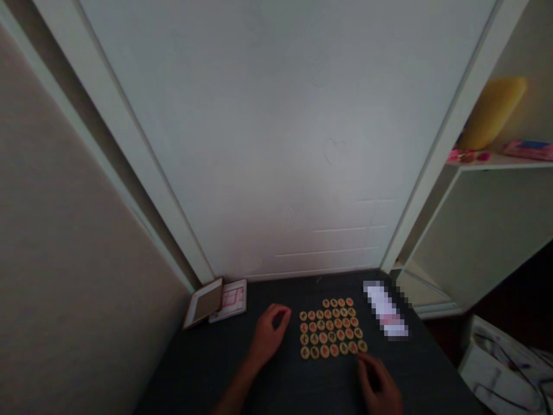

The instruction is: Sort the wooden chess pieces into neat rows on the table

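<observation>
Several round wooden game pieces (332, 328) with red marks lie in neat rows on a dark table (207, 369). My left hand (268, 334) rests on the table just left of the rows, its fingers curled loosely with nothing in them that I can see. My right hand (379, 383) sits at the lower right corner of the rows, its fingertips close to the nearest piece. Its fingers are bent and I cannot make out anything held.
A brown framed board (204, 301) and a white sheet with pink lines (232, 300) lie at the table's far left. A blurred white item (386, 309) lies right of the pieces. A white door (276, 138) stands behind. A shelf (501, 163) at right holds a yellow object (492, 112).
</observation>
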`<control>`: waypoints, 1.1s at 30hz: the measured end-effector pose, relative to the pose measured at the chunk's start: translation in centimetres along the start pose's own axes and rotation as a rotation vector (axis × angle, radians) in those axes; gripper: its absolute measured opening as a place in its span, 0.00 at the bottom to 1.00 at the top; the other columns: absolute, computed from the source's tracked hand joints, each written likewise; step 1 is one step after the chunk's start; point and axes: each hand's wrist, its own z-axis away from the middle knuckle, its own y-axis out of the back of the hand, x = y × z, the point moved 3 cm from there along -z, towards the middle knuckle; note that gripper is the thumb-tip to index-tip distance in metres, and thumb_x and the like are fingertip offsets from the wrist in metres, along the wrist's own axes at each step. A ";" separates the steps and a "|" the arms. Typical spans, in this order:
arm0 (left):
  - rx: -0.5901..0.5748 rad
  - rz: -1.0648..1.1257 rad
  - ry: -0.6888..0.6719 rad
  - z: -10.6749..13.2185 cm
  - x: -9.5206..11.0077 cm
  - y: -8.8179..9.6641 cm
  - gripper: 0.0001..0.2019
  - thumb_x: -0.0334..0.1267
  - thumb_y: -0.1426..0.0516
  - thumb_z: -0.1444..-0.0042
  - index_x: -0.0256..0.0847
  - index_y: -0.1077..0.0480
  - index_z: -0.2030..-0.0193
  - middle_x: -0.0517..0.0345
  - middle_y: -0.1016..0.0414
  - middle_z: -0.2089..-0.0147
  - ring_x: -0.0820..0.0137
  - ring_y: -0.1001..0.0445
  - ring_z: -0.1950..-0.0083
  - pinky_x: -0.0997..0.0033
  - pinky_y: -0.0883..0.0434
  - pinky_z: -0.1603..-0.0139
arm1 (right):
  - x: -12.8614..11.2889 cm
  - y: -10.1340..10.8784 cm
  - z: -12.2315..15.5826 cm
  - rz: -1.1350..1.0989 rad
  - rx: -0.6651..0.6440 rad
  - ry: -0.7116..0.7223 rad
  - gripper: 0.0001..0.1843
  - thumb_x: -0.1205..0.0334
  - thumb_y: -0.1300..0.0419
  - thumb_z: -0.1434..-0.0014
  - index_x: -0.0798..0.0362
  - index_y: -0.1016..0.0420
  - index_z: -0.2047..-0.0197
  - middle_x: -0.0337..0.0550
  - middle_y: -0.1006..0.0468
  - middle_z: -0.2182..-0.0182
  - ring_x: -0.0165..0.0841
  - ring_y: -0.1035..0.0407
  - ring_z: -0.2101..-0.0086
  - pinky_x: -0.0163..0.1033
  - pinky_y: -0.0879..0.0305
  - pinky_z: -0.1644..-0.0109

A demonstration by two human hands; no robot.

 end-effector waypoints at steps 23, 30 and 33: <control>-0.117 -0.222 -0.227 7.9 1.4 -2.9 0.25 0.36 0.32 0.50 0.52 0.29 0.44 0.54 0.32 0.35 0.54 0.33 0.35 0.47 0.31 0.36 | -9.0 -2.6 -12.8 0.220 -0.088 0.370 0.14 0.57 0.42 0.31 0.51 0.29 0.44 0.47 0.27 0.45 0.37 0.27 0.52 0.48 0.27 0.49; -0.124 -0.310 -0.267 8.4 1.7 -3.0 0.20 0.33 0.38 0.42 0.53 0.28 0.44 0.55 0.34 0.33 0.54 0.36 0.33 0.46 0.33 0.34 | -8.3 -3.3 -12.5 0.239 -0.134 0.379 0.15 0.57 0.42 0.31 0.52 0.29 0.44 0.47 0.27 0.46 0.37 0.27 0.52 0.48 0.27 0.49; -0.146 -0.345 -0.300 8.5 2.2 -2.9 0.20 0.32 0.39 0.41 0.54 0.28 0.44 0.56 0.37 0.31 0.54 0.38 0.32 0.46 0.34 0.33 | -8.3 -3.8 -12.5 0.242 -0.175 0.397 0.15 0.55 0.43 0.31 0.51 0.28 0.44 0.47 0.26 0.46 0.38 0.27 0.52 0.48 0.28 0.48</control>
